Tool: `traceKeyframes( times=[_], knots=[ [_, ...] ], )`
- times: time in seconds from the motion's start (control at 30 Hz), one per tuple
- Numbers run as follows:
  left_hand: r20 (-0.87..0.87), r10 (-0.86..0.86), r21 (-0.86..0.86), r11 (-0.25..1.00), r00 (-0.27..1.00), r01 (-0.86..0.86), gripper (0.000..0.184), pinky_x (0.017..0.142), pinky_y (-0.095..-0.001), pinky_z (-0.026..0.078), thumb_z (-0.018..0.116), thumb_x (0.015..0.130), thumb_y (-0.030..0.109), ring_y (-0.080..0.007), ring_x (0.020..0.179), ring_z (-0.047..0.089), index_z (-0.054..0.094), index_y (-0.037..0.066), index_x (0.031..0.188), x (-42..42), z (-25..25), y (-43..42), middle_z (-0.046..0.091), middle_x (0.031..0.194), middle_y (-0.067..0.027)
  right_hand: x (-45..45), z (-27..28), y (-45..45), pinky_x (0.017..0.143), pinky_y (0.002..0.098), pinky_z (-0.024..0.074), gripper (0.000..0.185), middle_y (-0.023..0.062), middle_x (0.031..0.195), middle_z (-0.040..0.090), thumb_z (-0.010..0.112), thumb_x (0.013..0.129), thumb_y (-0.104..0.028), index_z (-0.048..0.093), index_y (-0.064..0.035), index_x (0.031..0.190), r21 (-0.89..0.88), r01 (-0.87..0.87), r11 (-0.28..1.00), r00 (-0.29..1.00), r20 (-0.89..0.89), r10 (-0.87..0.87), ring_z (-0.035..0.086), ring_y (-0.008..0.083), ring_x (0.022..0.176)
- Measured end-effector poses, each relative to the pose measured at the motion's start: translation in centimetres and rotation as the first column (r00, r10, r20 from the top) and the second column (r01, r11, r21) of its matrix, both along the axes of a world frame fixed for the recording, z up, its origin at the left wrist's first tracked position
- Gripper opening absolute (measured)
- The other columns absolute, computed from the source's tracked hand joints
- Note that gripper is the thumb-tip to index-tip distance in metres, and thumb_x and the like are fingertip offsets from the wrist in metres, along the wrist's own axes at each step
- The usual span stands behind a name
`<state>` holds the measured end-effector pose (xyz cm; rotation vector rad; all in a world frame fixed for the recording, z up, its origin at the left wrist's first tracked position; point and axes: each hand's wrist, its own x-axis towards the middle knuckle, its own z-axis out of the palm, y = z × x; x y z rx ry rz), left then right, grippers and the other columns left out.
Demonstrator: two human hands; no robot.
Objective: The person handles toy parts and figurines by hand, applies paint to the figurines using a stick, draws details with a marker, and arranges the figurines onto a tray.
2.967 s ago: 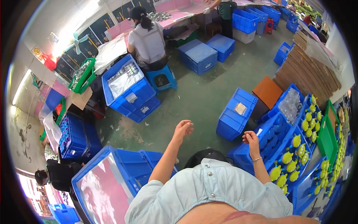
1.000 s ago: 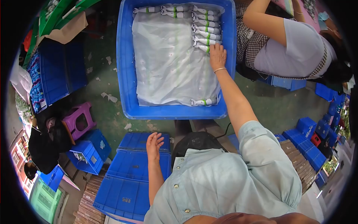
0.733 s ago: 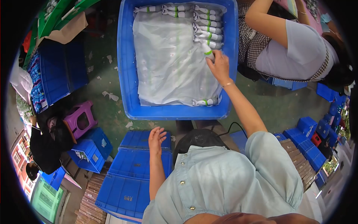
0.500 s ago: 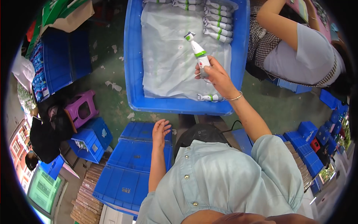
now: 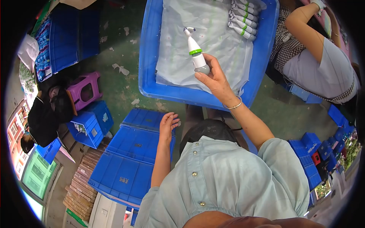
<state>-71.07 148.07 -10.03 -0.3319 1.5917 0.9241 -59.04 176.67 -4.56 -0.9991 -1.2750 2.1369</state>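
My right hand [image 5: 218, 78] is closed round the grey lower end of a white handheld device with a green ring [image 5: 197, 51]. Its narrow end, carrying a small dark and silvery head, points away from me over a blue crate [image 5: 167, 91]. White sheeting [image 5: 175, 68] lines that crate. Several similar devices [image 5: 243, 21] lie in a row on the liner at the far right. My left hand [image 5: 167, 125] hovers above blue boxes with its fingers loosely bent and apart, holding nothing.
Stacked blue boxes [image 5: 125, 152] stand at my left, below the lined crate. A purple stool [image 5: 85, 89] and an open blue bin [image 5: 85, 129] are farther left. Another person [image 5: 319, 64] sits close by on the right. Paper scraps [image 5: 121, 69] litter the green floor.
My right hand has turned the device, so its red mark no longer shows. The whole view has shifted, with the crate appearing farther right and higher. My left hand stays free.
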Motion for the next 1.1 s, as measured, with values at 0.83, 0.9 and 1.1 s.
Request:
traceKeyframes(
  times=[0.83, 0.9, 1.1],
  knots=[
    [0.010, -0.023, 0.016, 1.000, 1.000, 0.023, 0.030, 0.076, -0.0317, 0.048, 0.052, 0.092, 0.023, -0.0205, 0.095, 0.061, 0.051, 0.006, 0.117, 0.9, -0.1, -0.3, 0.059, 0.114, -0.0122, 0.8, -0.3, -0.9, 0.085, 0.0264, 0.0417, 0.058, 0.0068, 0.112, 0.049, 0.067, 0.083, -0.021, 0.037, -0.0019, 0.129, -0.180, 0.044, 0.983, 0.997, -0.056, -0.055, 0.050, 0.0130, 0.101],
    [0.010, -0.027, 0.013, 1.000, 1.000, 0.027, 0.030, 0.076, -0.0317, 0.048, 0.052, 0.092, 0.023, -0.0203, 0.095, 0.061, 0.051, 0.007, 0.117, 1.0, -0.2, -0.6, 0.059, 0.114, -0.0120, 0.7, 0.0, -0.8, 0.087, 0.0271, 0.0418, 0.055, 0.0075, 0.113, 0.051, 0.066, 0.084, -0.019, 0.038, -0.0024, 0.128, -0.269, 0.039, 0.962, 0.993, -0.100, -0.068, 0.051, 0.0145, 0.103],
    [-0.001, -0.022, 0.007, 1.000, 1.000, 0.022, 0.028, 0.075, -0.0298, 0.048, 0.052, 0.092, 0.022, -0.0186, 0.092, 0.061, 0.052, 0.007, 0.115, 1.1, 0.3, -0.5, 0.061, 0.111, -0.0107, -0.6, -2.2, -1.1, 0.090, 0.0278, 0.0411, 0.048, 0.0083, 0.113, 0.054, 0.064, 0.085, -0.016, 0.040, -0.0030, 0.125, -0.302, 0.058, 0.951, 0.988, -0.116, -0.097, 0.053, 0.0151, 0.105]
  ],
)
